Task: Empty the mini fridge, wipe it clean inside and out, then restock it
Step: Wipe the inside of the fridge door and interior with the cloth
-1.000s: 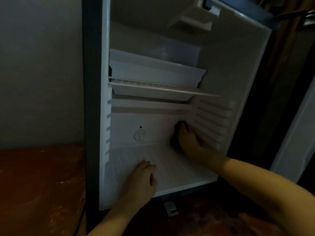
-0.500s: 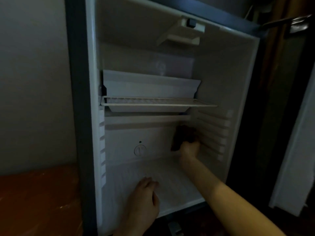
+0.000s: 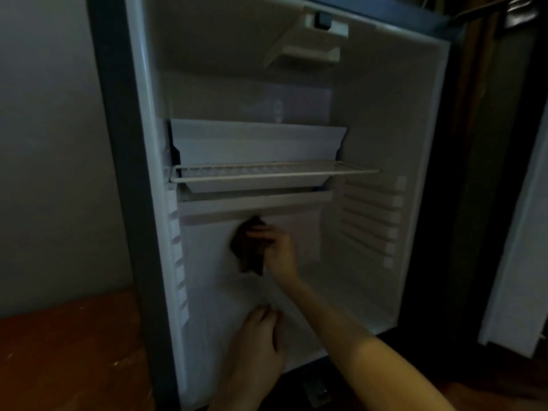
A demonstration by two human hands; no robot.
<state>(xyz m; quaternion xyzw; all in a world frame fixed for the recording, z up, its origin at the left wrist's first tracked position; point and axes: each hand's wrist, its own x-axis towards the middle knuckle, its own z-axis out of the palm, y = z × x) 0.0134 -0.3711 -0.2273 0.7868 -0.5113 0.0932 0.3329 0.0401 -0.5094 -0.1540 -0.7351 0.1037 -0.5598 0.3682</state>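
Fridge: the fridge (image 3: 385,120) is standing open, its white inside facing the camera and its dark frame running down the left side.
Cloth: a dark cloth (image 3: 246,253) is lying bunched against the back wall of the lower compartment, left of middle, just under the ledge below the shelf.
Right hand: the right hand (image 3: 281,250) is reaching in from the lower right. Its fingers are curling round the cloth and pressing it to the back wall.
Left hand: the left hand (image 3: 261,336) is resting palm down on the fridge's bottom, near the front edge. Its fingers are lying relaxed and loosely bent, holding nothing.
Shelf: a wire shelf (image 3: 275,172) is sitting level across the middle, above both hands.
Tray: a white tray (image 3: 258,143) is sitting at the back, at the shelf's height.
Ribs: moulded ribs (image 3: 370,221) are running along the right wall below the shelf.
Door: the white door (image 3: 516,262) is hanging open at the far right, only partly in view.
Surroundings: a reddish-brown surface (image 3: 59,351) is showing at lower left beside the fridge, with a pale wall (image 3: 44,143) rising behind it.
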